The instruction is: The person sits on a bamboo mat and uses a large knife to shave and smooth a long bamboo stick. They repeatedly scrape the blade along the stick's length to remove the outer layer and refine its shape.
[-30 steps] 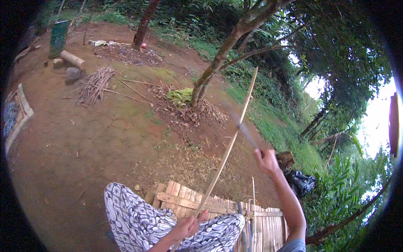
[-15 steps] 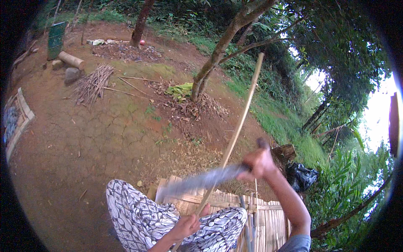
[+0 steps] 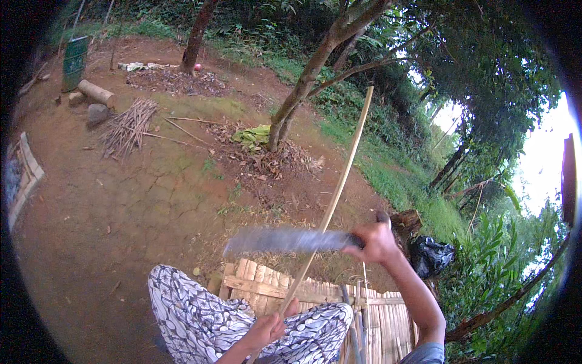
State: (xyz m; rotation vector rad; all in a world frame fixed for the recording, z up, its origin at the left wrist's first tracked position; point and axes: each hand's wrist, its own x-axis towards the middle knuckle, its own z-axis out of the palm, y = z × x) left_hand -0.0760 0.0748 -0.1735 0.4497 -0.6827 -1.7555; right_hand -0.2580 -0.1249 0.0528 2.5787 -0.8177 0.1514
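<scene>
My left hand [image 3: 267,331] is closed around the lower part of a long, pale bamboo strip [image 3: 342,185], which slants up and away to the right. A machete [image 3: 279,241] with a broad grey blade and dark handle is gripped in my right hand [image 3: 377,241]. Its blade lies nearly level and points left, crossing the strip about midway; motion smears it. Whether the edge touches the strip I cannot tell. My crossed legs, in black-and-white patterned cloth [image 3: 200,312], rest on a slatted bamboo platform [image 3: 379,327].
Ahead stands a forked tree [image 3: 303,85] with dry leaves at its foot. Beyond bare soil lie a heap of sticks [image 3: 130,127], a log [image 3: 96,93] and a green drum [image 3: 74,64]. To the right are a stump [image 3: 407,222] and a black plastic bag [image 3: 431,255].
The machete blade has swung up from a slant down to the left to almost level. My left hand keeps its hold on the strip. The whole view has shifted slightly.
</scene>
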